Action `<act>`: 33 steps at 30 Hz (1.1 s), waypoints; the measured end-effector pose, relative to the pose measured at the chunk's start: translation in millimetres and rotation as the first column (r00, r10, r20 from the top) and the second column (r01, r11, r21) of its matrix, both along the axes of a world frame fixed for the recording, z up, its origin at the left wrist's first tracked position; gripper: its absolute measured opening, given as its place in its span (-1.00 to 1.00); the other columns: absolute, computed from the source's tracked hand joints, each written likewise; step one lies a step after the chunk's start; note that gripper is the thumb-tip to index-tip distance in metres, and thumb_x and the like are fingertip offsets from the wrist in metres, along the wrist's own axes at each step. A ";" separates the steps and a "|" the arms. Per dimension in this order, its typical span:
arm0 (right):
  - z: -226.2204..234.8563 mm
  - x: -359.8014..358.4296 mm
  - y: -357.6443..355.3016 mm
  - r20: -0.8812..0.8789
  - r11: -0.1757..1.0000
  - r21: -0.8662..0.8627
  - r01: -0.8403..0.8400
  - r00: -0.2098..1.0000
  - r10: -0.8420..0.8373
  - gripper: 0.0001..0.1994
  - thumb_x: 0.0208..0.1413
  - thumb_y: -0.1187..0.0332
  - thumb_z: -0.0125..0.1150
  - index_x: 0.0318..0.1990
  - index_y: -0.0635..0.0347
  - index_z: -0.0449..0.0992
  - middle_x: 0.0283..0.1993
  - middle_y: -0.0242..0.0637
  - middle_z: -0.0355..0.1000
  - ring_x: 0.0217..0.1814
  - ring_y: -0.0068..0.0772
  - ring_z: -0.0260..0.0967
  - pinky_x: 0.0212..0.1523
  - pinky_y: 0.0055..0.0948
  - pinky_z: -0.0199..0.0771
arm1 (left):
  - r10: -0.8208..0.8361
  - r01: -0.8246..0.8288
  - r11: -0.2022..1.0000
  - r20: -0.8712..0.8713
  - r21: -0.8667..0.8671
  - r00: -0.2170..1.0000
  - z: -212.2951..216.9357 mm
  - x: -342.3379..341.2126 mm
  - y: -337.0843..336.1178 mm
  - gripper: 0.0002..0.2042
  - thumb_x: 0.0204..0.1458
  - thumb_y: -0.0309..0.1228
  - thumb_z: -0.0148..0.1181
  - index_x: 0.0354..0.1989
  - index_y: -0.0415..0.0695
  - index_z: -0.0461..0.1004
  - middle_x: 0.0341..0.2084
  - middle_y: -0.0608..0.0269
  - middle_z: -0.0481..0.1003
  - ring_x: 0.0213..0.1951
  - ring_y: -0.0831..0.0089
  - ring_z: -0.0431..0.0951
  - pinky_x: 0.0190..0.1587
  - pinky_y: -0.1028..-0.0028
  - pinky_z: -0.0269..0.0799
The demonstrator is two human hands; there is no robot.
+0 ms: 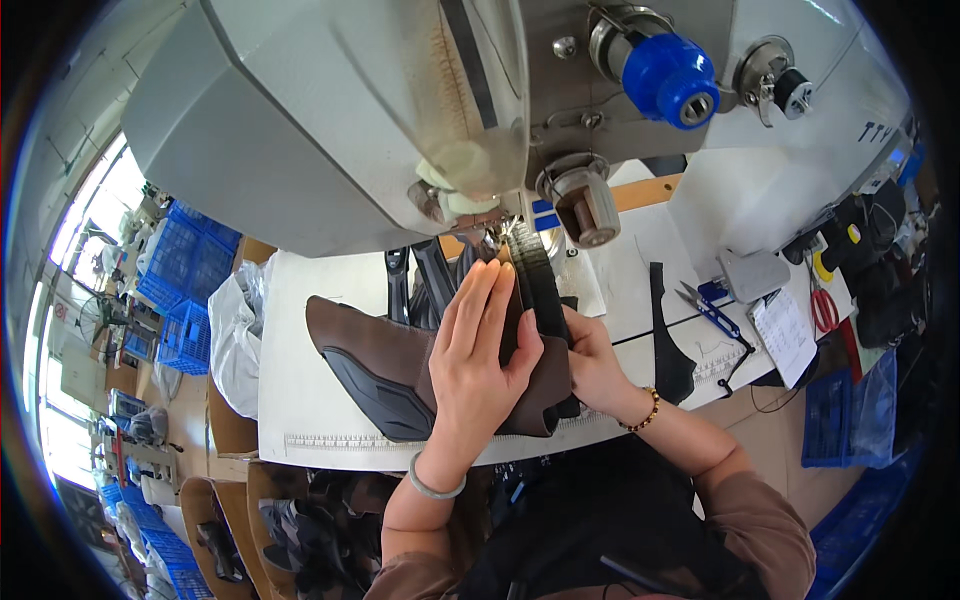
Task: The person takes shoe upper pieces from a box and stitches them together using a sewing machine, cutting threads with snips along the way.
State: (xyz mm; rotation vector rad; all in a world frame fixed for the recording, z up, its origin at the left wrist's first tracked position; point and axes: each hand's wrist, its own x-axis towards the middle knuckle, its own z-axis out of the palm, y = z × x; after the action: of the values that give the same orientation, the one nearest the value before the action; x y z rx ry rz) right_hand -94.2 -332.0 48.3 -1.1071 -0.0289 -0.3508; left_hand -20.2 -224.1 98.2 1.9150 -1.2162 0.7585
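Brown leather with a black ridged panel, apparently a shoe upper (pixel 350 335), lies on the white table under the sewing machine (pixel 300 130). My left hand (pixel 475 345) rests flat on it, fingers stretched toward the needle area, thumb apart. At the upper's right edge my right hand (pixel 592 362) is closed, gripping that edge; its fingertips are partly hidden. A black strip (pixel 540 285) runs from the needle area down between my hands. Black straps (pixel 410 285) lie just behind the leather.
A black cut piece (pixel 672 360), blue thread snips (pixel 712 312), a notepad (pixel 785 335) and red-handled scissors (pixel 823 308) lie to the right. A ruler (pixel 340 441) follows the table's front edge. Left are a white plastic bag (pixel 235 350) and blue crates (pixel 185 260); shoe parts fill cardboard boxes (pixel 258 520) below.
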 end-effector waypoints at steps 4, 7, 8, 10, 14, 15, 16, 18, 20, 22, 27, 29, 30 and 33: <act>-1.0 1.8 -2.1 0.013 1.000 0.000 -0.014 1.000 0.014 -0.69 0.07 0.47 0.09 -0.02 0.35 0.35 -0.19 -0.39 0.42 -0.23 -0.72 0.33 -0.25 -0.67 0.39 | 0.018 -0.021 0.999 0.083 0.041 0.996 0.0 3.7 -0.8 -0.62 -0.19 -0.55 0.21 -0.11 -0.35 0.44 -0.10 0.05 0.42 -0.04 0.17 0.45 -0.05 0.37 0.44; 1.4 1.7 -2.2 0.022 1.000 0.022 -0.014 1.000 0.013 -0.69 0.08 0.47 0.09 0.00 0.35 0.34 -0.18 -0.39 0.42 -0.22 -0.71 0.33 -0.25 -0.67 0.38 | 0.017 -0.021 0.999 0.090 0.042 0.996 2.6 3.6 -1.2 -0.62 -0.19 -0.55 0.21 -0.11 -0.35 0.45 -0.10 0.05 0.42 -0.04 0.17 0.45 -0.05 0.36 0.44; -0.1 4.0 -3.3 0.012 1.000 0.001 -0.007 1.000 0.007 -0.68 0.08 0.47 0.09 0.01 0.35 0.34 -0.16 -0.38 0.42 -0.21 -0.71 0.33 -0.25 -0.67 0.39 | 0.026 -0.030 0.999 0.082 0.044 0.996 2.9 5.3 -1.6 -0.62 -0.19 -0.55 0.21 -0.11 -0.35 0.45 -0.10 0.05 0.42 -0.04 0.17 0.45 -0.06 0.36 0.44; -0.9 6.9 -5.5 0.003 1.000 -0.025 -0.003 1.000 0.003 -0.67 0.09 0.47 0.08 0.02 0.36 0.33 -0.14 -0.37 0.42 -0.21 -0.71 0.33 -0.24 -0.67 0.39 | 0.037 -0.040 0.998 0.074 0.041 0.997 2.5 6.9 -3.0 -0.62 -0.19 -0.55 0.21 -0.11 -0.34 0.45 -0.10 0.05 0.41 -0.04 0.18 0.45 -0.06 0.36 0.44; 2.9 3.1 3.2 0.001 0.994 -0.101 0.049 0.999 -0.049 -0.68 0.14 0.50 0.01 0.07 0.31 0.29 -0.15 -0.40 0.38 -0.18 -0.74 0.28 -0.21 -0.68 0.36 | 0.041 -0.041 0.999 0.103 0.002 0.994 -3.6 9.9 -1.4 -0.65 -0.16 -0.52 0.26 -0.13 -0.33 0.47 -0.11 0.07 0.44 -0.04 0.17 0.46 -0.05 0.36 0.44; 3.6 2.0 7.2 0.011 0.982 -0.145 0.120 0.993 -0.119 -0.68 0.15 0.49 0.00 0.07 0.31 0.29 -0.14 -0.39 0.38 -0.16 -0.73 0.28 -0.19 -0.67 0.35 | 0.019 -0.018 1.000 0.133 -0.011 0.991 -5.0 11.1 -0.1 -0.66 -0.15 -0.51 0.28 -0.14 -0.32 0.48 -0.11 0.07 0.45 -0.04 0.17 0.47 -0.05 0.37 0.44; 3.3 3.7 8.7 0.011 0.982 -0.144 0.119 0.993 -0.119 -0.68 0.15 0.49 0.00 0.07 0.31 0.29 -0.14 -0.39 0.38 -0.16 -0.73 0.28 -0.19 -0.67 0.35 | 0.020 -0.019 1.000 0.133 -0.010 0.991 -4.5 12.5 0.3 -0.66 -0.15 -0.51 0.28 -0.14 -0.32 0.48 -0.11 0.07 0.45 -0.04 0.17 0.47 -0.05 0.37 0.44; -0.9 -0.4 14.5 0.081 0.992 -0.051 0.119 0.990 -0.115 -0.67 0.15 0.48 0.02 0.08 0.30 0.29 -0.14 -0.40 0.38 -0.14 -0.73 0.28 -0.17 -0.65 0.35 | -0.014 0.016 1.000 0.085 -0.026 0.996 -4.0 10.8 2.5 -0.67 -0.14 -0.50 0.29 -0.14 -0.29 0.49 -0.14 0.07 0.47 -0.04 0.17 0.48 -0.04 0.37 0.43; 0.3 0.6 4.9 0.038 0.998 -0.044 0.049 0.998 -0.048 -0.67 0.15 0.47 0.03 0.07 0.30 0.29 -0.14 -0.41 0.38 -0.14 -0.73 0.28 -0.17 -0.66 0.35 | -0.024 0.027 0.999 0.075 -0.031 0.997 0.5 12.0 1.0 -0.68 -0.15 -0.51 0.29 -0.15 -0.27 0.50 -0.15 0.09 0.48 -0.05 0.20 0.48 -0.05 0.38 0.43; -1.5 -3.9 0.7 0.001 0.999 -0.034 -0.019 1.000 0.019 -0.67 0.15 0.47 0.04 0.07 0.29 0.29 -0.15 -0.42 0.39 -0.14 -0.74 0.28 -0.17 -0.66 0.35 | -0.017 0.017 0.999 -0.008 -0.034 1.000 4.3 10.2 1.9 -0.68 -0.15 -0.51 0.30 -0.15 -0.26 0.50 -0.14 0.10 0.48 -0.06 0.21 0.49 -0.05 0.39 0.43; -4.8 -5.1 -2.6 0.033 0.997 -0.057 -0.052 0.998 0.054 -0.71 0.16 0.47 0.04 0.03 0.30 0.31 -0.17 -0.44 0.39 -0.16 -0.76 0.28 -0.18 -0.66 0.35 | -0.010 0.010 1.000 -0.001 0.019 1.000 4.7 9.6 3.1 -0.67 -0.13 -0.52 0.26 -0.12 -0.25 0.48 -0.13 0.12 0.47 -0.05 0.22 0.48 -0.06 0.40 0.43; -4.1 -5.5 -2.5 0.045 0.997 -0.055 -0.056 0.997 0.058 -0.72 0.15 0.47 0.04 0.02 0.30 0.32 -0.17 -0.44 0.39 -0.17 -0.76 0.28 -0.19 -0.66 0.35 | -0.007 0.006 0.999 0.031 0.040 1.000 3.1 9.2 3.3 -0.67 -0.11 -0.53 0.24 -0.10 -0.25 0.47 -0.13 0.11 0.46 -0.03 0.22 0.47 -0.06 0.39 0.44; -3.9 -5.3 -2.7 0.055 0.997 -0.050 -0.060 0.997 0.063 -0.72 0.15 0.47 0.04 0.02 0.29 0.32 -0.17 -0.44 0.39 -0.17 -0.76 0.28 -0.19 -0.66 0.35 | -0.007 0.006 0.999 0.031 0.041 1.000 2.9 9.1 3.1 -0.67 -0.11 -0.53 0.24 -0.10 -0.25 0.47 -0.13 0.11 0.46 -0.03 0.22 0.47 -0.06 0.39 0.44; -5.0 -5.0 -3.5 0.066 0.997 -0.054 -0.057 0.996 0.061 -0.71 0.15 0.48 0.05 0.02 0.29 0.31 -0.17 -0.44 0.39 -0.17 -0.75 0.29 -0.19 -0.65 0.36 | 0.002 -0.005 0.998 0.050 0.057 0.999 3.5 8.1 2.5 -0.68 -0.10 -0.54 0.23 -0.10 -0.27 0.46 -0.13 0.11 0.46 -0.03 0.21 0.46 -0.06 0.39 0.44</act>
State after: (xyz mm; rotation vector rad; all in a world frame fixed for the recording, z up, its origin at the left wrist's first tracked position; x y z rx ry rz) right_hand -99.3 -335.5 43.3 -1.1433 -0.1308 -0.3358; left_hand -12.1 -221.5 101.7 1.9552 -1.2780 0.7855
